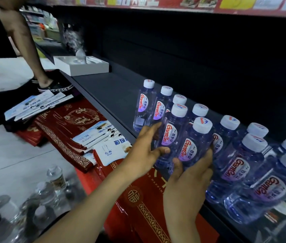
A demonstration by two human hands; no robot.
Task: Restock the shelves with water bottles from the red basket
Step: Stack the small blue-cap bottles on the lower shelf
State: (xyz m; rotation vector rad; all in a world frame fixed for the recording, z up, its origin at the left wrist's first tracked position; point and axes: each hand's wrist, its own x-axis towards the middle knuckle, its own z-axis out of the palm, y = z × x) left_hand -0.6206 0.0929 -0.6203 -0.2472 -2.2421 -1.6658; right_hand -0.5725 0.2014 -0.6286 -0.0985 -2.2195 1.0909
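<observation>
Several clear water bottles with white caps and red-and-purple labels stand in rows on the dark shelf (114,95). My left hand (145,146) wraps around one bottle (171,135) at the shelf's front edge. My right hand (187,179) grips the bottle beside it (193,146) from below. Both bottles are upright, next to the standing rows (240,155). Two more bottles (145,102) stand further left on the shelf. The red basket is not in view.
A white open box (81,65) sits at the shelf's far left. Red gift boxes (138,199) and white packets (107,137) lie below the shelf edge. Loose clear bottles (47,190) are at bottom left. Another person's leg and sandal (47,83) stand on the floor at left.
</observation>
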